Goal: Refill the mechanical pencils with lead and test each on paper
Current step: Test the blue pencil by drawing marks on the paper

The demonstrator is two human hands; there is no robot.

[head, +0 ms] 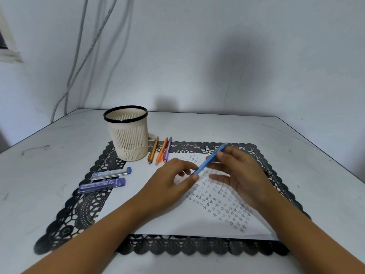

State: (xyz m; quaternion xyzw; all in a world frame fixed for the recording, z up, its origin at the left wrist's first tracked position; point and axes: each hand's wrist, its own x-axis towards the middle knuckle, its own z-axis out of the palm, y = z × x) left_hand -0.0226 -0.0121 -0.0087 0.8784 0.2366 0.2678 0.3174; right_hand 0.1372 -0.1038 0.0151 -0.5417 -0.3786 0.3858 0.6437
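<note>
Head view: both hands hold the blue mechanical pencil (209,159) slanted above the star-marked paper (158,214); left hand (173,181) pinches its lower end, right hand (236,175) pinches the upper barrel, remaining fingers loosely spread. Paper lies on a black lace placemat (83,204) on the tabletop (39,165). Gold pencil (153,150), orange pencil (162,151) and purple pencil (167,150) lie side by side just right of the cream holder (128,135); clear lead case (111,173) and purple lead case (102,185) lie left of the paper
</note>
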